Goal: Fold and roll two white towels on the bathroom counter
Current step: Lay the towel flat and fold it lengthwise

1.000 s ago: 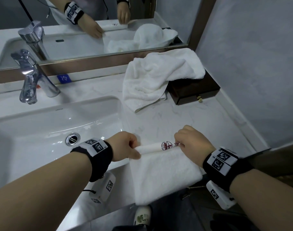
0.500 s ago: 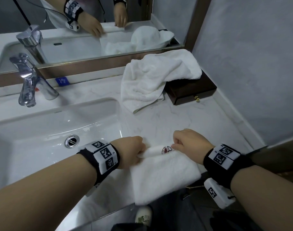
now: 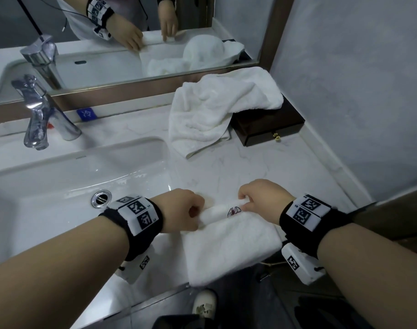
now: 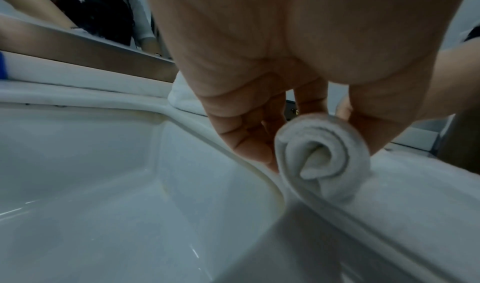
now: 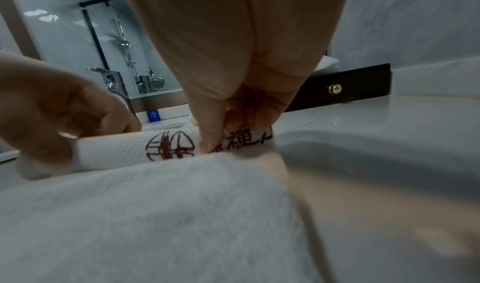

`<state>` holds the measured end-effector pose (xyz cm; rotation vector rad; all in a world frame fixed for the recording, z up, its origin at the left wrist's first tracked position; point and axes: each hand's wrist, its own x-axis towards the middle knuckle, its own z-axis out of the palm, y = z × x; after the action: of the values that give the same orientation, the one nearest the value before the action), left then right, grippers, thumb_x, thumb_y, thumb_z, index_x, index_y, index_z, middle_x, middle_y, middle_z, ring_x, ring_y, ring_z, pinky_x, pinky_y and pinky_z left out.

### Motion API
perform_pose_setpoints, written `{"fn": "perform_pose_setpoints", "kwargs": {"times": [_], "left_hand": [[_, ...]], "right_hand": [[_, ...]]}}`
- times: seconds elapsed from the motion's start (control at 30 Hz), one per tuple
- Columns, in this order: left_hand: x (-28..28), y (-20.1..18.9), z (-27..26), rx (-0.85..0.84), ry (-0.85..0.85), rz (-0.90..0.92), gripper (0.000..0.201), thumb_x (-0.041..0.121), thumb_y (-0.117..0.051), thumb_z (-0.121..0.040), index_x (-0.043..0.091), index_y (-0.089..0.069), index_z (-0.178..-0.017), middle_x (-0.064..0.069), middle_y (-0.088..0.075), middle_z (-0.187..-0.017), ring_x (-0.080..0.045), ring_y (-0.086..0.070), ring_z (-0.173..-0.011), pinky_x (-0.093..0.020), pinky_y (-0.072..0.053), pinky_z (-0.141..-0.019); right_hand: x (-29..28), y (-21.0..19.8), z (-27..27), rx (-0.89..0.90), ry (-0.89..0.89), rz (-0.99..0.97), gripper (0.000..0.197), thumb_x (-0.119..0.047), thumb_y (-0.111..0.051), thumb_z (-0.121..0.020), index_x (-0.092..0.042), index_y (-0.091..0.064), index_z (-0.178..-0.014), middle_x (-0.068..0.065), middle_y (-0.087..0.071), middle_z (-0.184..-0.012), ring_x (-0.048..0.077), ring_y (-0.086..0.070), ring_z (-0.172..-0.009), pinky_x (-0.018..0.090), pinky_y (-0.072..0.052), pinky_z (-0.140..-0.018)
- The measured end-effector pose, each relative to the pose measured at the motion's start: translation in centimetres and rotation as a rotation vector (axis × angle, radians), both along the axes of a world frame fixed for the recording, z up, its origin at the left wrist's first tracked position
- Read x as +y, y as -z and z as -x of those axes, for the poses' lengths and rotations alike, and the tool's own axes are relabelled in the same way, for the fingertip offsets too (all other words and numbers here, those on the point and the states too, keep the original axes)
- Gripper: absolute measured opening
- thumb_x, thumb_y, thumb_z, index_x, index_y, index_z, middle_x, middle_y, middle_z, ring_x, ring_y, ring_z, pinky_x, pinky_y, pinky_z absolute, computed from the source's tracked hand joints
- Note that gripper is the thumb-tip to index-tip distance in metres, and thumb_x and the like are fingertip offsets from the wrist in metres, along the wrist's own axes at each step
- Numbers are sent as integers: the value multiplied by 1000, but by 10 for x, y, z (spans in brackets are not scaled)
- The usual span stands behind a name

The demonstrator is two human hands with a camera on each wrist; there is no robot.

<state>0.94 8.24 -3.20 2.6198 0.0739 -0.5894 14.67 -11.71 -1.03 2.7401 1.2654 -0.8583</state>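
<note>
White marble counter (image 3: pixel 228 167) w/ sink basin (image 3: pixel 60 186) sunk in at left, chrome faucet (image 3: pixel 40 115) at far left by the mirror. Near edge, just right of basin: folded white towel (image 3: pixel 228 245), far end rolled up, near end hanging slightly over the edge. Far right: dark wooden box (image 3: pixel 271 125) w/ brass knob, 2nd white towel (image 3: pixel 209 112) crumpled, draped partly over the box & partly on the counter.
</note>
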Motion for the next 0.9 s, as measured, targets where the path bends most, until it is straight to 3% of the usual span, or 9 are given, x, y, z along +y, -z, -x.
{"fn": "perform_pose_setpoints", "kwargs": {"times": [0.1,0.27,0.43,0.63,0.77,0.9], "left_hand": [[1,2,-3,1,-58,-7,30,39,-72,-71,28,-44,-70,9,-56,-71,-11,-50,-63,-24,-35,-54],[-3,6,-12,-45,-65,-57,36,41,-75,-75,34,-42,-85,15,-49,-80,-9,-48,-71,-25,-35,-59],[-6,5,-34,-123,-24,-120,26,29,-69,-81,29,-47,-95,10,-48,-94,-15,-50,-82,-25,-38,-67],[2,2,-58,-153,-45,-90,15,19,-60,-79,26,-47,-83,5,-49,-90,-18,-52,-77,-26,-38,-62],[9,-1,-67,-132,-36,-90,16,18,-62,-79,23,-48,-85,4,-50,-93,-19,-53,-81,-28,-40,-67],[10,-3,-75,-167,60,-134,16,13,-61,-82,19,-46,-87,2,-45,-94,-22,-49,-82,-30,-39,-66]], "right_hand": [[-2,-1,2,-24,-38,10,25,-32,-57,-93,-19,-55,-114,-2,-52,-95,18,-51,-87,29,-42,-75],[-8,-3,5,-99,-68,12,17,-29,-52,-95,-15,-53,-104,4,-58,-97,23,-55,-88,38,-48,-79],[-13,0,-6,-146,-20,-9,15,-26,-50,-96,-13,-50,-104,4,-56,-97,21,-50,-89,35,-44,-76],[-15,8,-25,-202,21,-85,13,-24,-54,-94,-13,-51,-99,3,-57,-92,23,-52,-87,37,-45,-71],[-14,11,-36,-213,39,-176,12,-22,-59,-92,-12,-54,-95,1,-47,-97,21,-50,-77,35,-45,-67],[-4,12,-50,-231,1,-136,11,-19,-57,-93,-10,-53,-97,2,-46,-101,20,-47,-76,33,-43,-66]]}}
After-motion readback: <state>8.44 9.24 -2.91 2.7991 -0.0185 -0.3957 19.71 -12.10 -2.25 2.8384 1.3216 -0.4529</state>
